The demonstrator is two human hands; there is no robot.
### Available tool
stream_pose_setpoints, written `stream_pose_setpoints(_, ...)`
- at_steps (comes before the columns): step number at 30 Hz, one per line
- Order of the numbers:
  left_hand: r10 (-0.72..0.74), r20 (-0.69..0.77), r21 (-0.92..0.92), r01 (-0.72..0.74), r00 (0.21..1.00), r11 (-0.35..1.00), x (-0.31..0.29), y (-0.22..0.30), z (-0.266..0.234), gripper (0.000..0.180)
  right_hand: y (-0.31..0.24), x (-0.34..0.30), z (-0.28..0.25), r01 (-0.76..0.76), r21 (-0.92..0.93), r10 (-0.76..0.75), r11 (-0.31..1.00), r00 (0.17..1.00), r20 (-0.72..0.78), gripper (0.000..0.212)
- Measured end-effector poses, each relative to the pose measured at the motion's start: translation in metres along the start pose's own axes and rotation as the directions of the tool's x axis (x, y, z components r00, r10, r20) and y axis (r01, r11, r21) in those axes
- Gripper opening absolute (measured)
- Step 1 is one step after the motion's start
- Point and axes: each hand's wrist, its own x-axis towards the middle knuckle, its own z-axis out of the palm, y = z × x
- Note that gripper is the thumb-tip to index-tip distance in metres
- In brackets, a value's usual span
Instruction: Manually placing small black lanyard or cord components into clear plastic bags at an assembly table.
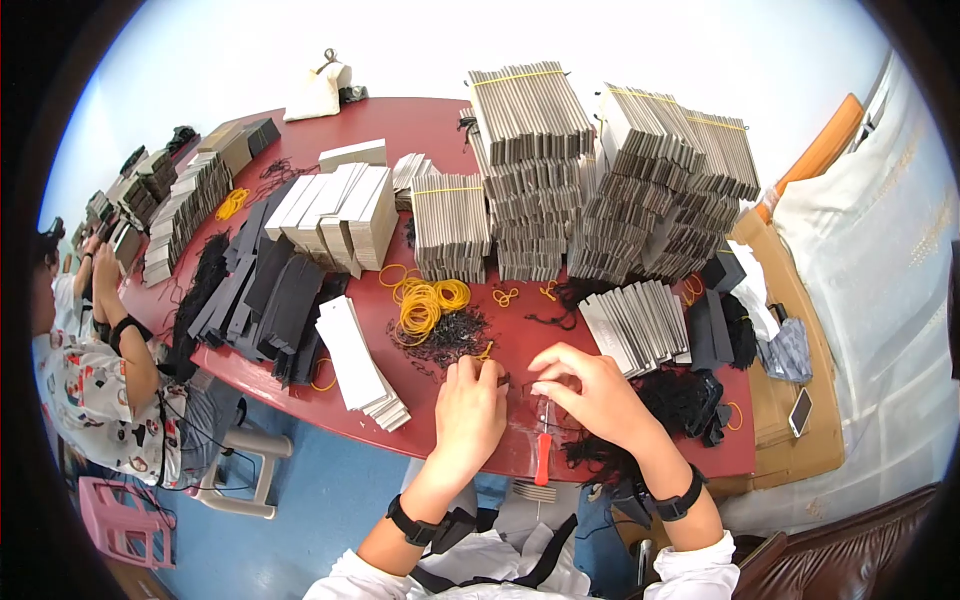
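Note:
Near the front edge of the red table (pixel 480 455), my left hand (pixel 470 408) is closed, its fingers curled together at the tips. Close to its right, my right hand (pixel 592 392) is pinched, thumb against fingers. A small dark bit shows between the two hands, too small to name. Below my right hand lies a slim tool with a red handle (pixel 543 460) and a thin metal shaft. Just beyond my left hand is a heap of small black pieces (pixel 448 338), with yellow rubber bands (pixel 430 302) beside it. A fanned stack of white cards (pixel 358 365) lies to the left.
Tall bundles of grey card pieces (pixel 535 150) stand at the back. Black cords (pixel 680 400) and a fanned grey stack (pixel 635 325) lie right. Black strips (pixel 270 310) and a white-topped stack (pixel 335 215) sit left. Another person (pixel 115 390) works at far left; a phone (pixel 800 411) rests on cardboard.

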Motion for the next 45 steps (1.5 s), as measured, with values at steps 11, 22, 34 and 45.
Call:
stream_pose_setpoints(11, -0.015, -0.026, -0.058, 0.014, 1.000, 0.998, 0.001, -0.004, 0.005, 0.012, 0.031, -0.014, -0.005, -0.243, 0.188, 0.251, 0.952, 0.968, -0.021, 0.007)
stream_pose_setpoints(22, 0.007, -0.020, -0.261, -0.012, 1.000, 0.965, -0.006, -0.008, -0.006, 0.009, 0.021, -0.039, -0.001, -0.274, 0.286, 0.270, 0.918, 0.961, 0.055, 0.011)
stream_pose_setpoints(34, -0.117, 0.162, -0.609, 0.192, 0.980, 0.770, -0.029, 0.022, -0.026, 0.008, 0.001, -0.059, 0.040, 0.124, -0.055, -0.135, 0.991, 0.863, -0.487, 0.010)
stream_pose_setpoints(45, -0.163, 0.240, -0.693, 0.287, 0.957, 0.662, -0.034, 0.024, -0.026, 0.007, 0.011, -0.057, 0.047, 0.122, -0.059, -0.135, 0.991, 0.842, -0.523, 0.008)
